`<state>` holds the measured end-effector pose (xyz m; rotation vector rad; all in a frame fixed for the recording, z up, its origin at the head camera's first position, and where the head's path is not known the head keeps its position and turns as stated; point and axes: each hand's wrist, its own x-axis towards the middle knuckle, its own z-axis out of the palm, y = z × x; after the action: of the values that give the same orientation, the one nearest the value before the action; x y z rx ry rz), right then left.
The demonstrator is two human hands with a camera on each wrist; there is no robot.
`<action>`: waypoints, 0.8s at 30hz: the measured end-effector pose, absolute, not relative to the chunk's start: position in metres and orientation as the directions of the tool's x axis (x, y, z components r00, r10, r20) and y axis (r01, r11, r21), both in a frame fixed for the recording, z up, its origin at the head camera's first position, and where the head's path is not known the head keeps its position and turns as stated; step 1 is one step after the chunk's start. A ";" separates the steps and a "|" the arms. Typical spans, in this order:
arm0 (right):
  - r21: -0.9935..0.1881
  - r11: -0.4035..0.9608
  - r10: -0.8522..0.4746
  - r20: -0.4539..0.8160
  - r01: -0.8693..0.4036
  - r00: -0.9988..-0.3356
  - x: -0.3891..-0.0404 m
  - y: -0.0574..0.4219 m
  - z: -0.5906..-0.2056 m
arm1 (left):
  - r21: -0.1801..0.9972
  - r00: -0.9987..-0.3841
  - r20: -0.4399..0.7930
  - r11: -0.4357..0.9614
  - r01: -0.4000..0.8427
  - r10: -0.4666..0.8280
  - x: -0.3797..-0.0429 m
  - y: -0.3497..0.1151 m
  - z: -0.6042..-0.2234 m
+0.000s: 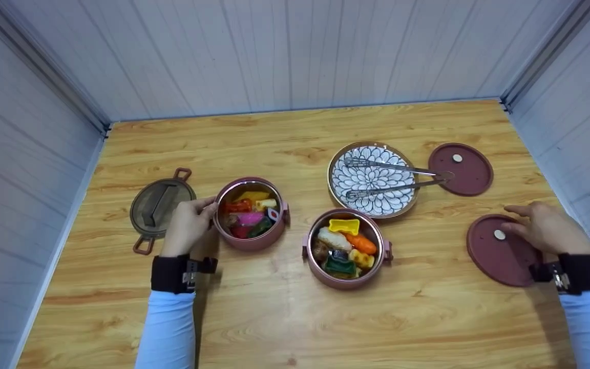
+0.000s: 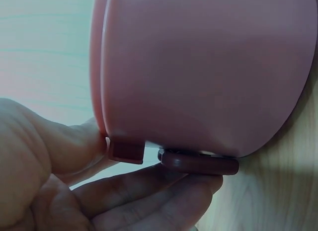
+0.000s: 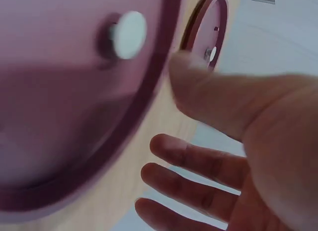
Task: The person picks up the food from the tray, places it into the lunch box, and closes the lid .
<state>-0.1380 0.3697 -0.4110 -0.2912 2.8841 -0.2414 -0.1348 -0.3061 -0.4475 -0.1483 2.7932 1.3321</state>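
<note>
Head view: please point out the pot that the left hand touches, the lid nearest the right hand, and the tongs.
Left pot [image 1: 255, 245]: head view, on its outer wall.
Nearer lid [image 1: 502, 259]: head view, on its flat top.
Tongs [image 1: 398, 167]: head view, on the farther arm.

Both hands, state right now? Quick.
Left hand: holding the left pot by its side.
Right hand: open, fingers relaxed, holding nothing, at the nearer maroon lid.
</note>
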 end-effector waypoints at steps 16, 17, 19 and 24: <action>-0.269 0.961 -0.124 -0.235 -0.058 -0.964 -0.119 0.393 -0.429 | 0.793 -0.991 -0.114 0.594 -0.132 -0.068 -0.133 -0.308 -0.448; -0.277 0.959 -0.128 -0.240 -0.059 -0.962 -0.119 0.393 -0.428 | 0.794 -0.991 -0.113 0.594 -0.133 -0.071 -0.133 -0.307 -0.448; -0.302 0.953 -0.122 -0.258 -0.040 -0.959 -0.118 0.392 -0.424 | 0.795 -0.990 -0.115 0.591 -0.139 -0.077 -0.134 -0.307 -0.448; -0.370 0.929 -0.063 -0.246 0.034 -0.967 -0.111 0.381 -0.410 | 0.799 -0.988 -0.130 0.580 -0.157 -0.089 -0.134 -0.307 -0.447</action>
<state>-0.1115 0.3810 -0.4100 -0.0218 2.8322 -0.5492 -0.1341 -0.3067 -0.4471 -0.2128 2.7252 1.3893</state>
